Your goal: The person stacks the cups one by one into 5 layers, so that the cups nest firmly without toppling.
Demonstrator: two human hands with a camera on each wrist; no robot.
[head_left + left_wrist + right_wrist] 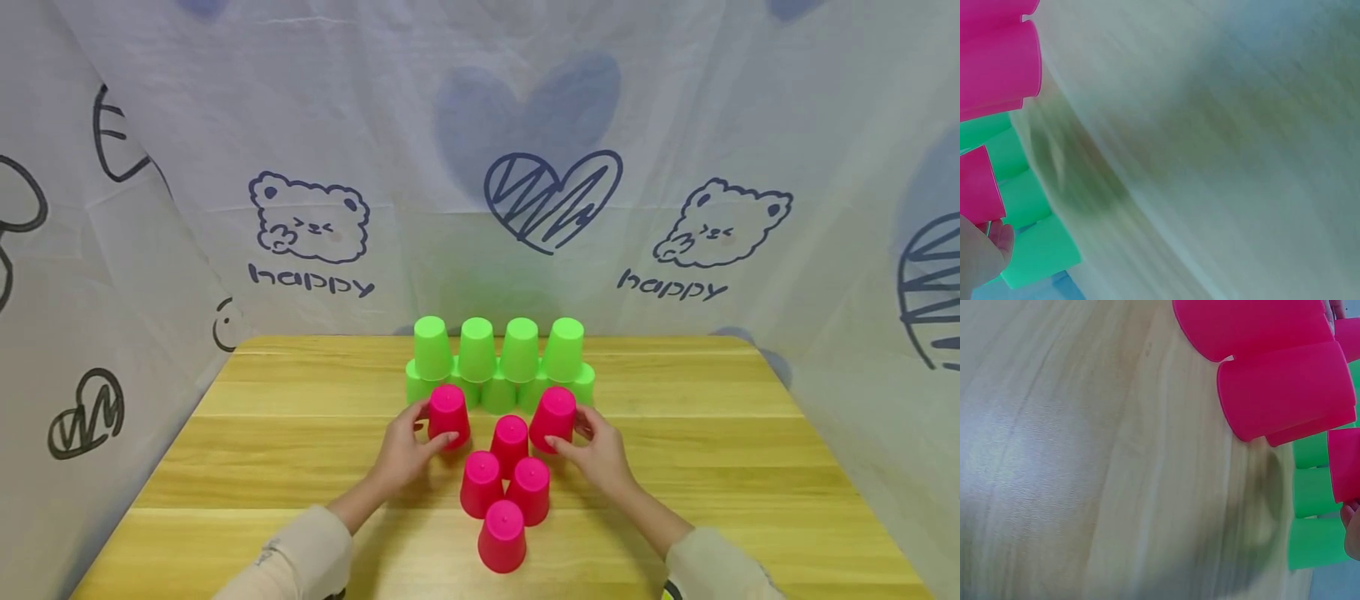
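My left hand grips an upside-down pink cup, thumb on its near side and fingers behind. The right hand holds another upside-down pink cup in the same way, slightly tilted. Between and in front of the hands, several more pink cups stand rim-down in a small cluster, with a front cup nearest to me. In the left wrist view the left hand shows at the lower left edge on its cup. On the right edge of the right wrist view, the right hand touches its cup.
Behind the pink cups stands a two-tier wall of green cups, all upside down. They rest near the back of the wooden table. A white cloth printed with bears and hearts hangs behind and at both sides.
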